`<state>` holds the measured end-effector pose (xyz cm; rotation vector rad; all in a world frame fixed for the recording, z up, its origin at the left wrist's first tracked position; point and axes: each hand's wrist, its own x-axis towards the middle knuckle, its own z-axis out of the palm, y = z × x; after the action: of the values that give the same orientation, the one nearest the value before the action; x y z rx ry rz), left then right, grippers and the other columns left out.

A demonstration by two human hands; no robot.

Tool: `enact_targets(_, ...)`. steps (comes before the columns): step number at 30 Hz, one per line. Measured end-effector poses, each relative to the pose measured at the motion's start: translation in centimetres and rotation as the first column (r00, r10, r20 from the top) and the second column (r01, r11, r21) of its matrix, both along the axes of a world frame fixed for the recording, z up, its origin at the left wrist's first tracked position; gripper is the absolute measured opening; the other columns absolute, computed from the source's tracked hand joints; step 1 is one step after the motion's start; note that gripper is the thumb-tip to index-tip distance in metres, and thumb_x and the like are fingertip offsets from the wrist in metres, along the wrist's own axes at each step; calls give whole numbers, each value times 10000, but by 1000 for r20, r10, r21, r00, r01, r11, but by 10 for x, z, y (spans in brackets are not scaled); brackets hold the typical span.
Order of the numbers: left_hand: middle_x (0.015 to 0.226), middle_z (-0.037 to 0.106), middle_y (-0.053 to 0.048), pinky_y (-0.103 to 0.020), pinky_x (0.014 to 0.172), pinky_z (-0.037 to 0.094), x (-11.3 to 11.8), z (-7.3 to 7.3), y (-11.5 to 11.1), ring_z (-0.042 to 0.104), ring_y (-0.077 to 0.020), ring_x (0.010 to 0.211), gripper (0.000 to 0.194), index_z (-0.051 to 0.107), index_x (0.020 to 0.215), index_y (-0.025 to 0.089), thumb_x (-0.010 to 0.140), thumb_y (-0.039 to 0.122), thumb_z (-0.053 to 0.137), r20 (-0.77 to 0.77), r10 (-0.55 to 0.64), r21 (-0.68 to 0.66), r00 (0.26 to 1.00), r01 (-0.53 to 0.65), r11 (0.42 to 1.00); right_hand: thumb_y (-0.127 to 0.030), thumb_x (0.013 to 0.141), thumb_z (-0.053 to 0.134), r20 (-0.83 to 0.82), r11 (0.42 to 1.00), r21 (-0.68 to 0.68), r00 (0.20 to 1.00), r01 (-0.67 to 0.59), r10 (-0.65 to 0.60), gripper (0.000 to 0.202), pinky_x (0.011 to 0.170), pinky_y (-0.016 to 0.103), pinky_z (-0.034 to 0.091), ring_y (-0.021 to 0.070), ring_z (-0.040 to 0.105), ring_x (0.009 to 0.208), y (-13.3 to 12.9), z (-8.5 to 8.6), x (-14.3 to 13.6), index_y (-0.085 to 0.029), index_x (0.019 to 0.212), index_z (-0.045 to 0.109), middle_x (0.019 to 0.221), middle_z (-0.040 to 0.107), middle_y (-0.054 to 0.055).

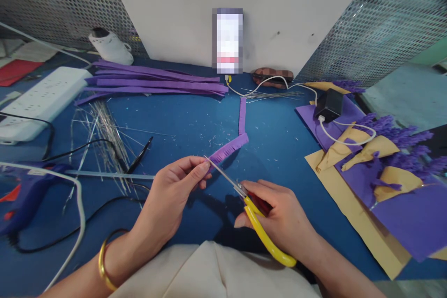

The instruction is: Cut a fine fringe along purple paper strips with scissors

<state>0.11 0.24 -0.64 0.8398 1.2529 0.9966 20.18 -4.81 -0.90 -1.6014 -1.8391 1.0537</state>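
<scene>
My left hand pinches the near end of a purple paper strip between thumb and fingers. One edge of the strip is cut into a fine fringe, and its far part bends away across the blue table. A thin metal wire or blade lies by my left fingertips, too fine to tell apart. In my right hand is a pair of pliers or scissors with yellow handles, whose metal blades point up and left to the strip's held end. Several purple strips lie behind my left hand.
A phone leans on the white panel. Thin wires, a glue gun and a power strip are at left. Purple flowers, paper sheets and a black adapter lie at right.
</scene>
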Motion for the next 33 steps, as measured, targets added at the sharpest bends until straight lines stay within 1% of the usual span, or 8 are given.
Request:
enact_targets(7,649,609,19,-182,570,391,-3,-1,1,479,-88,601,154,729,694,175,757,307,776,63,-33,-6,997,33,999,-553,754,781,-192,990,-140,981,-29,2,393,547,247,304,119,395,611,3,3,-1,-169,773,705,658,471,-36)
enact_targets(11,625,581,18,-179,538,374,-3,2,2,454,-89,588,178,702,648,166,735,295,788,132,-38,-49,991,45,998,-598,717,786,-494,931,-347,866,-111,-80,474,504,230,273,82,296,557,3,-3,1,-145,842,721,633,410,-55)
enact_targets(14,607,566,22,-178,537,373,-3,4,1,443,-88,580,194,688,628,166,730,296,792,152,-34,-61,988,43,997,-641,681,790,-581,891,-425,803,-159,-134,571,476,226,257,66,251,512,2,-7,2,-138,942,718,587,389,-73)
enact_targets(18,619,584,19,-181,540,366,-3,3,0,444,-86,580,186,704,653,167,743,308,785,119,-30,-58,992,37,998,-582,708,806,-536,915,-383,837,-125,-110,474,510,224,270,82,294,569,2,-6,0,-138,843,707,630,392,-60)
enact_targets(22,622,603,14,-190,552,369,-3,1,0,460,-92,586,159,734,678,171,737,309,787,38,-16,-26,999,17,1000,-518,725,821,-314,980,-191,949,-49,-14,387,535,234,278,108,346,619,3,0,-2,-159,798,697,665,447,-47)
enact_targets(25,600,594,14,-200,548,368,-2,2,0,460,-99,580,160,731,653,175,730,304,785,19,-22,-21,1000,22,1000,-534,744,800,-218,992,-120,976,-48,20,385,543,238,292,118,380,616,4,2,-2,-166,787,692,656,480,-41)
enact_targets(30,584,577,18,-198,529,360,-2,3,0,439,-94,561,172,710,605,176,723,281,779,82,-37,-30,996,39,999,-535,741,800,-238,990,-133,971,-43,10,390,540,238,292,115,370,610,5,3,-2,-159,773,703,650,462,-46)
enact_targets(33,598,576,19,-188,528,365,-3,3,1,442,-89,566,158,713,609,174,705,273,791,120,-38,-48,992,44,998,-496,719,827,-345,979,-199,938,-51,-22,373,536,233,283,105,345,609,4,0,-2,-149,743,692,654,439,-51)
